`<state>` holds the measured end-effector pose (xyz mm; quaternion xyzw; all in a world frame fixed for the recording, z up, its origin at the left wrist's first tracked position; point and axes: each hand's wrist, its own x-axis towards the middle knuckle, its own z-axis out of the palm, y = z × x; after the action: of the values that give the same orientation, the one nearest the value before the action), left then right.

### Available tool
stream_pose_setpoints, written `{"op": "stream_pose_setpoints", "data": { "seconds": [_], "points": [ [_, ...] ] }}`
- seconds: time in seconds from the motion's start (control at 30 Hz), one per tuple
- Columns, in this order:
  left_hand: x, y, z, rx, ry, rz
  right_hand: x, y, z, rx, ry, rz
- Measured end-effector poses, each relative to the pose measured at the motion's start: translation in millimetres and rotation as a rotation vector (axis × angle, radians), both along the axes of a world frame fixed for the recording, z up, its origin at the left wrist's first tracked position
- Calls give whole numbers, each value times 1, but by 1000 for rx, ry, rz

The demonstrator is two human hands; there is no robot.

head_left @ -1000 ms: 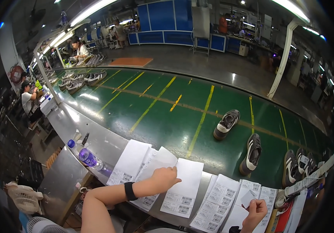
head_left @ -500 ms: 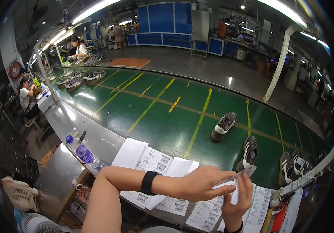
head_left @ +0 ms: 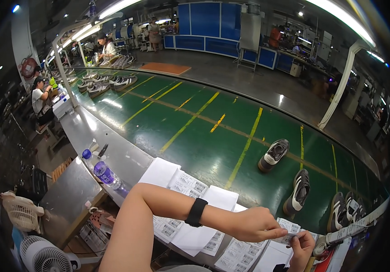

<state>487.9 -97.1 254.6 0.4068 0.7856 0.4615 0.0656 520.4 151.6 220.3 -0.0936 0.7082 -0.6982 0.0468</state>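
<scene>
My left hand [head_left: 254, 225] reaches across from the left, a black band round its wrist, with thumb and fingers closed on the left edge of a small printed label [head_left: 289, 227]. My right hand [head_left: 302, 249] pinches the same label from its lower right side. Under and beside the hands, sheets of printed labels [head_left: 239, 255] are spread along the metal ledge. More label sheets [head_left: 188, 183] and a blank white sheet [head_left: 218, 200] lie left of them, partly covered by my left forearm.
Two dark sneakers with white stripes, one farther [head_left: 274, 155] and one nearer [head_left: 297, 192], stand on the green conveyor belt [head_left: 195, 140]. More shoes [head_left: 338, 212] sit at right. A purple-labelled bottle [head_left: 104, 173] is on the ledge. White fans [head_left: 48, 256] stand lower left; co-workers sit far left.
My view has swung slightly, so the scene sits farther right and lower. The label has come down from a raised tilt, its printed face now showing. My right hand has lowered with it.
</scene>
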Motion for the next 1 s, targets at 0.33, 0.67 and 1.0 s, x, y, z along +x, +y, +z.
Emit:
{"op": "stream_pose_setpoints", "data": {
  "seconds": [0.33, 0.67, 1.0],
  "points": [
    [-109, 12, -75, -486, 207, 303, -46, 122, -78, 309, 228, -320],
    [-237, -6, -149, -740, 396, 478, -129, 67, -67, 908, 362, -338],
    [-250, -76, -127, -744, 605, 517, -230, 61, -105, 727, 354, -208]
  ]
}}
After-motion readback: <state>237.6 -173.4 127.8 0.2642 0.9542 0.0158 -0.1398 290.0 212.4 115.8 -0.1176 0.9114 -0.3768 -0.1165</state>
